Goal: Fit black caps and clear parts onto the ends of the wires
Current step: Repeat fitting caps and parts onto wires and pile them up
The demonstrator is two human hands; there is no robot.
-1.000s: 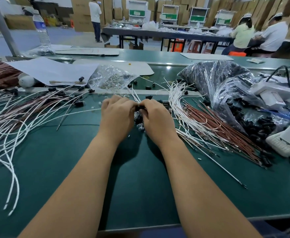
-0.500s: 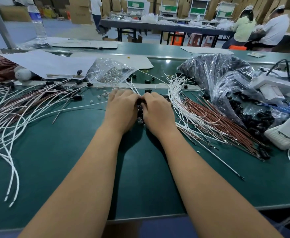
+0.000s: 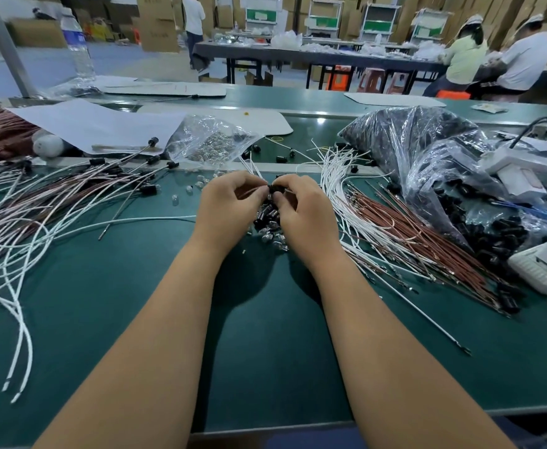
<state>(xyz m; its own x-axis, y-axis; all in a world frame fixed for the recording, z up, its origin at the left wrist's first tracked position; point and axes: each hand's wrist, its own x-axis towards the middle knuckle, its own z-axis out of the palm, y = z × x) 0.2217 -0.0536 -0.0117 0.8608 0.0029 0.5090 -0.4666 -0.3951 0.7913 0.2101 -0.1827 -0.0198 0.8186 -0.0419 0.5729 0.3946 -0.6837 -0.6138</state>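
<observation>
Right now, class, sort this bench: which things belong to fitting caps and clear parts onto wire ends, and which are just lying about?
Part of the job:
left hand and right hand, pinching a black cap
loose black caps
bag of clear parts
white wires
brown wires

Just lying about:
water bottle
paper sheet
white device

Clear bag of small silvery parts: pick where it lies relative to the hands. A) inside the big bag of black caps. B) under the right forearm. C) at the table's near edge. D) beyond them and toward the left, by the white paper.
D: the clear bag lies past the left hand and right hand, its left edge next to the white paper.
</observation>
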